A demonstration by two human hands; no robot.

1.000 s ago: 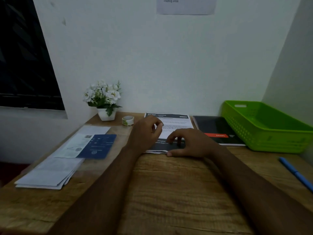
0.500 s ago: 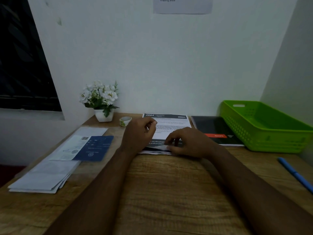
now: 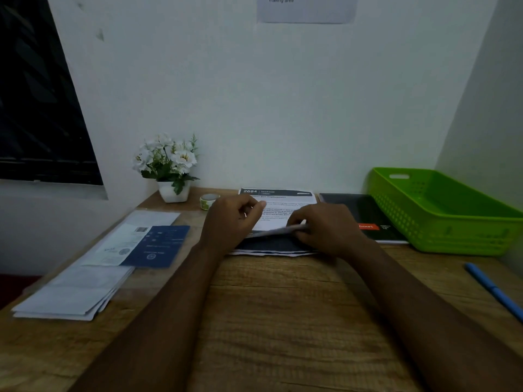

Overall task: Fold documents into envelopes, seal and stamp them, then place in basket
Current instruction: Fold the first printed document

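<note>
Likely light and limp, the document is best taken at its near edge, where the right hand pinches it; the grip of the left hand cannot be told.

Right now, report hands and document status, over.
Left hand and right hand both pinch white printed sheet with dark header, near edge lifted. Flat black notebook lies between it and green plastic basket.

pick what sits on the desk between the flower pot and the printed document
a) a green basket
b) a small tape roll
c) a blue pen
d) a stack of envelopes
b: the small tape roll stands on the desk just right of the flower pot and left of the printed document.
</note>
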